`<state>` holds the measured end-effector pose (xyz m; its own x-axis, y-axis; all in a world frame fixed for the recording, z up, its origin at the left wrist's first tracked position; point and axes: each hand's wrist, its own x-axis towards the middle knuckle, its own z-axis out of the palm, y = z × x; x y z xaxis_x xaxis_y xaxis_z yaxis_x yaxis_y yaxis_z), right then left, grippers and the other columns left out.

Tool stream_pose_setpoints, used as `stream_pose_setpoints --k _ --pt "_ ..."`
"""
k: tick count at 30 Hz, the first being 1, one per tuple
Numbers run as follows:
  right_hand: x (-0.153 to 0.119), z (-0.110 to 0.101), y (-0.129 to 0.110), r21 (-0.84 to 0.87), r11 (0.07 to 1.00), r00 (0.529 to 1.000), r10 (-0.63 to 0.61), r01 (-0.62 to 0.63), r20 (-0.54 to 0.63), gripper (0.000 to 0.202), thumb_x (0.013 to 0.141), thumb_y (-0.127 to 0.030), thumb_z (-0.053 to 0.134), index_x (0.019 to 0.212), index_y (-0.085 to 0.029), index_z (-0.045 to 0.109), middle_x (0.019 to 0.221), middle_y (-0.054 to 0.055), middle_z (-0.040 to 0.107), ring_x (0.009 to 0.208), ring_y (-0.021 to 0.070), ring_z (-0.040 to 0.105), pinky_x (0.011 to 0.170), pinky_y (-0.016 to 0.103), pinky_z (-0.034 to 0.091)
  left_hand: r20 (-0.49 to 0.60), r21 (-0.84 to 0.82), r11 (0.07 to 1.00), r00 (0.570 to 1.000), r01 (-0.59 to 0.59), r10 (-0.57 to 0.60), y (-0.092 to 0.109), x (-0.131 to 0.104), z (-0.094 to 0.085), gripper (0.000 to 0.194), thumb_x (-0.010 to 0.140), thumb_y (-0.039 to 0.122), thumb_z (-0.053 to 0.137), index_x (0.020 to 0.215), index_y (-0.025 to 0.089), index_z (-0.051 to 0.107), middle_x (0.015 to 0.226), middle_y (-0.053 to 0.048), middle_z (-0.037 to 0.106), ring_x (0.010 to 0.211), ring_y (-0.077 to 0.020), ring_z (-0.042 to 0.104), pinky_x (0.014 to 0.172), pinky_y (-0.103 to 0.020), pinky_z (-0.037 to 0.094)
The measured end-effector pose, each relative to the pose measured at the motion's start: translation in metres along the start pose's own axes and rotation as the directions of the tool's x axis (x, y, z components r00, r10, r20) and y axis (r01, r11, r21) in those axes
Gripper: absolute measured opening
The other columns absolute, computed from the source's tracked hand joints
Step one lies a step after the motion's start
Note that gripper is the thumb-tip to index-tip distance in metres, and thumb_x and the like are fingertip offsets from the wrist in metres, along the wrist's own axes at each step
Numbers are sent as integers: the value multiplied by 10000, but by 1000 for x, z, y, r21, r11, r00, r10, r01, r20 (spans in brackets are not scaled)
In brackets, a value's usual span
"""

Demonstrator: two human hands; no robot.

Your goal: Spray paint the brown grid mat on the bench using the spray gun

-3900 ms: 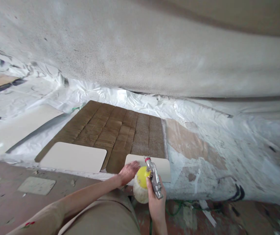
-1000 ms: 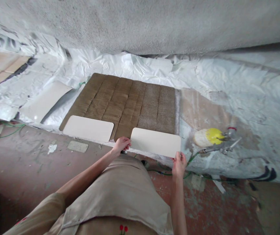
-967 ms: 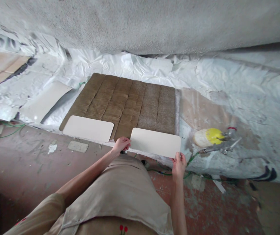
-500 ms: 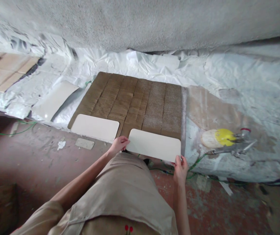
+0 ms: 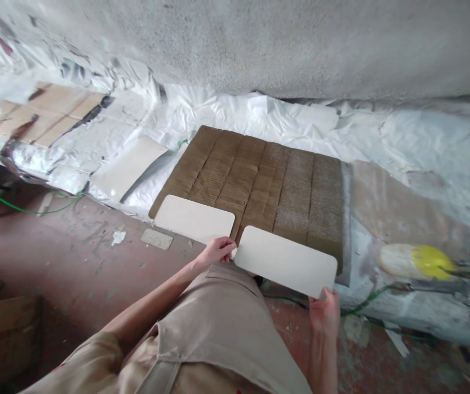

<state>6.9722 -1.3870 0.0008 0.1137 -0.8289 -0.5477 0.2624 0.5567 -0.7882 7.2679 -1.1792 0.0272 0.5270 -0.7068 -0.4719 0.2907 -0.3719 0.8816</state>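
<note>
Across the near edge of the mat, the right panel could slip or knock the left panel if held unevenly. A wide swing could bump the sprayer. The right hand pinches a corner; the left hand's fingers are together at the opposite end, grip unclear.

1 camera on the person's head looks forward and steeply down from above the apron, which is nearest the lens. Its view takes in the left hand and right hand from behind at close range. The brown mat lies farther out, near the centre, and the grey backdrop spans the top.
</note>
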Motion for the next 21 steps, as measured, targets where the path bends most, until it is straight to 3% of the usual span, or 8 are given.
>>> stream_pose_setpoints --k 5,8,10,14,21 --pt "-8 -8 13 61 996 992 73 -67 -103 309 629 -233 628 939 -237 631 787 -53 703 667 141 638 603 281 538 -147 -162 972 970 168 -192 -30 -23 -67 397 700 516 726 718 143 594 524 -13 583 418 -101 507 386 -183 326" --pt "-17 -8 20 61 990 984 136 -130 -112 341 646 -252 622 986 -242 641 798 -45 714 696 160 646 655 327 543 -280 -425 876 888 227 -366 -49 -29 -106 370 671 443 791 757 135 606 619 -41 635 508 -120 586 451 -191 416" --pt "-23 -5 23 52 985 977 171 -166 -131 375 649 -268 614 1021 -236 646 803 -33 719 714 173 649 665 348 542 -302 -575 789 840 216 -451 -54 -28 -123 324 668 357 817 780 128 617 693 -59 663 590 -137 632 521 -208 481" --pt "-31 3 25 44 986 971 169 -164 -172 375 643 -266 620 1015 -232 657 817 -28 721 716 176 651 663 349 540 -241 -720 672 845 174 -477 -53 -21 -132 203 726 247 781 760 118 629 697 -52 665 607 -126 641 529 -194 501" --pt "-39 12 25 16 992 975 124 -123 -186 354 616 -218 653 970 -232 659 790 -53 713 699 147 648 684 314 538 -237 -793 604 870 85 -433 -48 -18 -127 156 770 182 733 739 124 591 699 -50 676 611 -117 646 552 -191 518"
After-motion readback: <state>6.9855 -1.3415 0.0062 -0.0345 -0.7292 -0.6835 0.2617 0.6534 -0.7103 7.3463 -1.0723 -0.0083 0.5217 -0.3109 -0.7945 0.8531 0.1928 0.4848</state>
